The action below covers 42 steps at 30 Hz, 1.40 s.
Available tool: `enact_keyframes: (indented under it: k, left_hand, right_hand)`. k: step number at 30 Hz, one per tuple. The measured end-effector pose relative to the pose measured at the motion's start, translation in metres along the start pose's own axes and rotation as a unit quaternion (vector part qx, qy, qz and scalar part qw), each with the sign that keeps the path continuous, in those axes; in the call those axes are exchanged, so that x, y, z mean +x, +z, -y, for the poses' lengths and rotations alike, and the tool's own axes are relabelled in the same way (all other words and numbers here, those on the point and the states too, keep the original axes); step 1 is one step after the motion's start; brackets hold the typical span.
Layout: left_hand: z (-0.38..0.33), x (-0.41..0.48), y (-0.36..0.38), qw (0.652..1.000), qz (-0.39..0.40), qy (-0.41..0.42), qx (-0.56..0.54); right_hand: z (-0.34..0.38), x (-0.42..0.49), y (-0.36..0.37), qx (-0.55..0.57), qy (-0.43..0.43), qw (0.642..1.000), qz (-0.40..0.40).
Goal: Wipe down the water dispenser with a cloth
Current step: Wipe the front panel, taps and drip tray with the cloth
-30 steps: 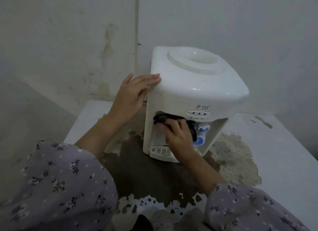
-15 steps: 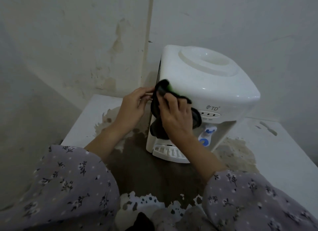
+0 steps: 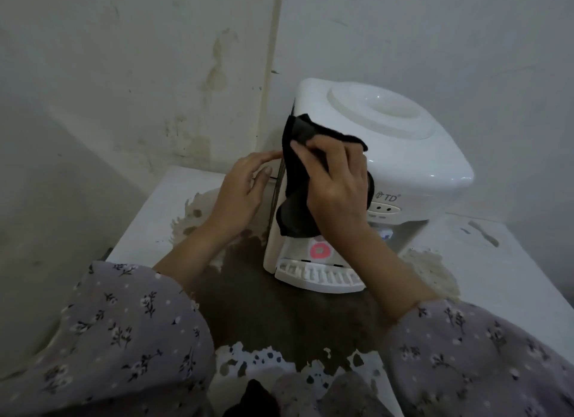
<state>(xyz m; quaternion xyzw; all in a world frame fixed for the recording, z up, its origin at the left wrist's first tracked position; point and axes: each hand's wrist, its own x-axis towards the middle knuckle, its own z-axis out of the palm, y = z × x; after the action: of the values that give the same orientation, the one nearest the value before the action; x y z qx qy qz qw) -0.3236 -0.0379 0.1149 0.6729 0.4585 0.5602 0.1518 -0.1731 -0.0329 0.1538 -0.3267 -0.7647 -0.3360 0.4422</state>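
A white tabletop water dispenser (image 3: 403, 155) stands in the wall corner on a white table. My right hand (image 3: 335, 183) presses a black cloth (image 3: 295, 193) against the dispenser's front left corner, near its top edge. The cloth drapes down over the left side and upper front panel. My left hand (image 3: 242, 190) rests with fingers apart against the dispenser's left side, touching the cloth's edge. A red tap (image 3: 321, 250) shows under my right wrist, above the white drip tray (image 3: 316, 277).
The white table (image 3: 497, 261) has a large dark worn patch (image 3: 264, 308) in front of and around the dispenser. Stained walls meet in a corner right behind the dispenser. The table's left edge is near my left forearm.
My right hand carried the cloth from the tap recess up to the dispenser's top left corner. My left hand slid down from the top edge to the left side.
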Motion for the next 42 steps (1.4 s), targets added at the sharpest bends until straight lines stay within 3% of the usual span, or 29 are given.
enact_keyframes:
  k: [6, 12, 15, 17, 19, 21, 23, 25, 33, 42]
  left_hand:
    - [0.008, -0.01, 0.004, 0.998, 0.011, -0.02, 0.058]
    - [0.041, -0.052, 0.004, 0.963, 0.178, -0.144, 0.14]
    - [0.03, -0.054, 0.001, 0.982, 0.113, -0.118, 0.093]
    - [0.017, -0.047, 0.0, 0.992, 0.003, -0.002, 0.122]
    - [0.01, -0.038, 0.001, 0.973, -0.099, 0.113, 0.174]
    - [0.005, -0.028, 0.003, 0.958, -0.146, 0.157, 0.189]
    - [0.003, -0.02, 0.006, 0.952, -0.139, 0.18, 0.206]
    - [0.006, -0.014, 0.01, 0.952, -0.105, 0.189, 0.216]
    - [0.019, -0.03, 0.028, 0.992, -0.028, 0.064, 0.103]
    - [0.052, -0.064, 0.043, 0.988, 0.014, 0.016, 0.151]
  right_hand:
    - [0.005, -0.031, 0.027, -0.036, -0.08, 0.994, 0.069]
    - [0.014, -0.095, 0.034, 0.059, -0.116, 0.962, 0.24]
    - [0.014, -0.085, 0.025, 0.103, -0.075, 0.973, 0.191]
    - [0.014, -0.063, 0.016, 0.117, -0.068, 0.984, 0.117]
    - [0.015, -0.036, 0.005, 0.14, -0.054, 0.987, 0.063]
    - [0.013, -0.014, 0.0, 0.171, -0.004, 0.985, 0.027]
    - [0.009, 0.0, 0.001, 0.164, 0.016, 0.986, -0.007]
    - [0.002, 0.002, 0.008, 0.113, -0.023, 0.993, -0.009]
    - [-0.001, -0.046, 0.017, -0.031, -0.116, 0.986, 0.112]
    - [-0.005, -0.099, 0.034, -0.023, -0.17, 0.968, 0.181]
